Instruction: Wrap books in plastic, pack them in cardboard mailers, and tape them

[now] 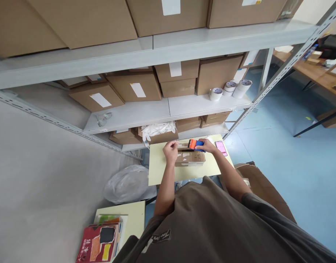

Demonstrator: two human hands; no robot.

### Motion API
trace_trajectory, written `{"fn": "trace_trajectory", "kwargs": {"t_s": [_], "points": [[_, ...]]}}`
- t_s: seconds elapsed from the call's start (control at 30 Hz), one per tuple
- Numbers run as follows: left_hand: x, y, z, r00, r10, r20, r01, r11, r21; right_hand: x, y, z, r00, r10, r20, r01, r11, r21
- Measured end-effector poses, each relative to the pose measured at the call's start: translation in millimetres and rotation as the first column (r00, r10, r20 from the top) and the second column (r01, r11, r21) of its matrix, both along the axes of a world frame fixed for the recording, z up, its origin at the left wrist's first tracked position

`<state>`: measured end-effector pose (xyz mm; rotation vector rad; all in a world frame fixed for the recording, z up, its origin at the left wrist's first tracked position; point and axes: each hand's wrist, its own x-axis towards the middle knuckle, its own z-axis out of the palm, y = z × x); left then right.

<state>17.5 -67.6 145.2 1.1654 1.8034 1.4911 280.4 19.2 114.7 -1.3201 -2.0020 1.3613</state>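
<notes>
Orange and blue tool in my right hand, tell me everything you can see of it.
The orange and blue tool is small, with a bright orange section toward the picture's left and a dark edge at that end. Its blue part runs back into your right hand, which grips it. Both parts look like plastic. It is held over the cardboard box on the pale yellow table; whether it touches the box, I can't tell. Finer details are too small to make out.

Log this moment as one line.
left hand: by left end of box | right hand: gripping orange-and-blue tool | phone: on table
</notes>
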Motion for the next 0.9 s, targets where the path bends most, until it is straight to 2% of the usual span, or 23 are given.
{"fn": "trace_trajectory", "kwargs": {"t_s": [0.13,0.27,0.4,0.5,0.6,0.73,0.9], "points": [[-19,2,-7.9,0.997,0.075,0.005,-0.075,0.997,-0.019,7,12,3.8,0.99,0.064,0.127,-0.065,0.998,0.004],[-56,4,-23.0,0.994,0.105,0.009,-0.104,0.992,-0.068,24,19,-7.9,0.958,0.095,0.272,-0.097,0.995,-0.007],[-70,8,-59.8,0.984,0.164,0.075,-0.149,0.974,-0.169,24,29,-21.2,0.904,0.132,0.407,-0.136,0.991,-0.018],[-73,9,-94.2,0.955,0.247,0.164,-0.195,0.939,-0.283,9,30,-28.4,0.843,0.175,0.508,-0.168,0.984,-0.058],[-81,10,-122.9,0.92,0.305,0.247,-0.198,0.904,-0.38,-10,26,-33.7,0.78,0.165,0.603,-0.177,0.983,-0.04],[-95,13,-147.2,0.873,0.345,0.345,-0.154,0.866,-0.476,-32,20,-37.2,0.689,0.168,0.705,-0.201,0.979,-0.037],[-100,16,-169.3,0.862,0.347,0.37,-0.101,0.833,-0.545,-48,13,-37.0,0.615,0.173,0.769,-0.215,0.975,-0.048]]}}
